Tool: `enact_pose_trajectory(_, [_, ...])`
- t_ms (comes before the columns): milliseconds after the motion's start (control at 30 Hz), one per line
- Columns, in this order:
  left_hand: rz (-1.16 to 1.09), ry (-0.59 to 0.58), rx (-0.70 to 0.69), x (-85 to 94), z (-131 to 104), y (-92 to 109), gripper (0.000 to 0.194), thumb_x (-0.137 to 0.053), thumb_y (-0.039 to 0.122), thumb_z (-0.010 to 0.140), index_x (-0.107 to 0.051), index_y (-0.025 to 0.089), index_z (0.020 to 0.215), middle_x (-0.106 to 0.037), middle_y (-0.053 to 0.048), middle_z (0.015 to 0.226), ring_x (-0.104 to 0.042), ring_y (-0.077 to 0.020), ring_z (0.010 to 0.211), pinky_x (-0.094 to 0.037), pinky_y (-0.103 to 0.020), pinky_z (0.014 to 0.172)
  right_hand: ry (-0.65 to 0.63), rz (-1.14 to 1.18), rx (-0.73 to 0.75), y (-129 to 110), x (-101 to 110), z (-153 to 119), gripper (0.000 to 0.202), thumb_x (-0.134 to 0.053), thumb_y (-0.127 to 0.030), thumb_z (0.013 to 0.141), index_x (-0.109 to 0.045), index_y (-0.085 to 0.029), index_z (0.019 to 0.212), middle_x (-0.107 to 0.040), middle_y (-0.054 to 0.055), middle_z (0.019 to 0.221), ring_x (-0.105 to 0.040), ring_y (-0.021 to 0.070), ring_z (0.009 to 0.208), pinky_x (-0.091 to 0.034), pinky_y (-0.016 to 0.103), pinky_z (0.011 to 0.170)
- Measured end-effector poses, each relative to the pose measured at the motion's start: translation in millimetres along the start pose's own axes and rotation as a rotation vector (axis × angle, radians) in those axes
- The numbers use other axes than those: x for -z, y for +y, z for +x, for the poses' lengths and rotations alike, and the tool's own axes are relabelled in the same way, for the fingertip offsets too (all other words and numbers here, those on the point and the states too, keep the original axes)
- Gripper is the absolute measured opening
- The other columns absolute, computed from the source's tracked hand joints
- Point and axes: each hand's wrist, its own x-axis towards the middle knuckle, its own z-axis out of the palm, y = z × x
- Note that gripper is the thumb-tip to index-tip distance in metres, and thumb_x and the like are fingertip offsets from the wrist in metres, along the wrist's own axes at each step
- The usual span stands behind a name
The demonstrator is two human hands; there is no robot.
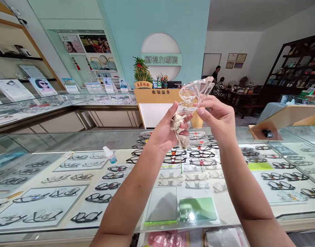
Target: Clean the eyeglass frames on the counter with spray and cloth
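Note:
Clear-framed eyeglasses (pixel 189 94) are held up in front of me, above the glass display counter. My left hand (pixel 166 132) grips their lower lens side, with a crumpled beige cloth (pixel 181 132) bunched in its fingers and hanging below. My right hand (pixel 219 116) pinches the frame from the right between thumb and fingertips. One temple arm points up and to the right, past the right hand's fingers. The exact contact of the left fingertips is partly hidden by the cloth and thumb.
Rows of eyeglasses (pixel 174 159) fill the glass counter (pixel 116 206) beneath my arms. A small white bottle (pixel 110 155) stands to the left. A green box (pixel 197 209) lies near the front. Beyond is a cashier desk (pixel 157 113); people (pixel 219 85) are at the back right.

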Motion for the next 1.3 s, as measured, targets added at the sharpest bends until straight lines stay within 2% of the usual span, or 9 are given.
enact_pose_trajectory(167, [-0.107,-0.044,0.177,-1.9,0.8,-1.2,0.052,-0.082,0.068,0.092,-0.074,0.017,0.095,-0.075,-0.004,0.082,-0.056,-0.0079,0.048,-0.044,-0.023,0.046,-0.008,0.028,0.012,-0.5,0.9,-0.6,0.016,-0.090,-0.052,0.091,-0.088,-0.038,0.096,-0.084,0.002,0.117,-0.076,0.0314,0.128,-0.057,0.061,0.119])
enact_pose_trajectory(300, [-0.149,-0.056,0.234,-3.1,1.1,-2.2,0.053,-0.081,0.067,0.094,-0.073,0.015,0.088,-0.073,-0.004,0.078,-0.055,-0.0072,0.047,-0.045,-0.022,0.046,0.007,0.024,0.011,-1.6,0.5,-1.4,0.012,-0.089,-0.049,0.093,-0.088,-0.038,0.096,-0.084,0.002,0.116,-0.077,0.0299,0.127,-0.059,0.060,0.116])
enact_pose_trajectory(533, [-0.065,-0.052,0.219,-4.9,1.9,-8.4,0.056,-0.077,0.073,0.094,-0.074,0.018,0.088,-0.073,-0.004,0.078,-0.055,-0.0079,0.046,-0.042,-0.023,0.044,0.001,-0.007,-0.012,-2.6,5.8,-4.5,0.015,-0.088,-0.052,0.093,-0.088,-0.038,0.098,-0.084,0.001,0.114,-0.077,0.0301,0.125,-0.061,0.060,0.113])
enact_pose_trajectory(700, [0.149,0.006,0.127,3.6,10.1,-18.4,0.070,-0.085,0.084,0.079,-0.078,0.020,0.107,-0.077,-0.010,0.087,-0.058,-0.0115,0.049,-0.040,-0.028,0.043,0.042,-0.108,-0.043,-9.1,18.8,-2.7,0.020,-0.083,-0.055,0.096,-0.088,-0.036,0.099,-0.083,0.002,0.112,-0.077,0.0304,0.124,-0.060,0.061,0.113])
enact_pose_trajectory(767, [0.207,0.026,0.075,8.7,12.9,-18.7,0.075,-0.088,0.085,0.075,-0.078,0.020,0.110,-0.076,-0.012,0.088,-0.056,-0.0115,0.050,-0.039,-0.029,0.044,0.060,-0.128,-0.031,-10.2,29.9,-1.6,0.019,-0.083,-0.054,0.097,-0.088,-0.035,0.099,-0.083,0.001,0.111,-0.078,0.0288,0.120,-0.059,0.058,0.114])
enact_pose_trajectory(867, [0.243,0.011,0.033,14.2,14.1,-11.7,0.070,-0.086,0.085,0.077,-0.076,0.022,0.104,-0.072,-0.010,0.089,-0.052,-0.0100,0.051,-0.037,-0.029,0.045,0.018,-0.237,-0.065,-4.6,55.6,-6.5,0.020,-0.086,-0.054,0.094,-0.088,-0.034,0.095,-0.085,0.002,0.106,-0.079,0.0266,0.112,-0.061,0.053,0.110])
enact_pose_trajectory(1000, [0.257,-0.026,0.003,19.9,14.3,2.6,0.069,-0.078,0.088,0.083,-0.075,0.021,0.101,-0.070,-0.008,0.092,-0.047,-0.0068,0.053,-0.037,-0.028,0.049,-0.165,-0.441,-0.177,16.5,103.2,-32.5,0.026,-0.090,-0.055,0.089,-0.088,-0.029,0.089,-0.087,0.005,0.104,-0.080,0.0263,0.103,-0.062,0.049,0.103])
enact_pose_trajectory(1167, [0.298,-0.081,-0.015,26.4,14.5,9.6,0.087,-0.059,0.096,0.090,-0.075,0.016,0.120,-0.071,-0.010,0.100,-0.054,-0.0072,0.067,-0.046,-0.028,0.063,-0.367,-0.716,-0.338,48.5,161.4,-71.9,0.022,-0.084,-0.047,0.093,-0.087,-0.026,0.098,-0.087,0.010,0.116,-0.079,0.0295,0.111,-0.057,0.049,0.106])
enact_pose_trajectory(1300, [0.275,-0.112,-0.026,22.6,10.8,8.9,0.077,-0.063,0.091,0.092,-0.075,0.017,0.109,-0.068,-0.007,0.099,-0.044,-0.0046,0.064,-0.036,-0.026,0.057,-0.484,-0.885,-0.418,81.7,187.5,-80.4,0.017,-0.079,-0.036,0.096,-0.087,-0.022,0.100,-0.085,0.014,0.122,-0.076,0.0330,0.116,-0.054,0.050,0.108])
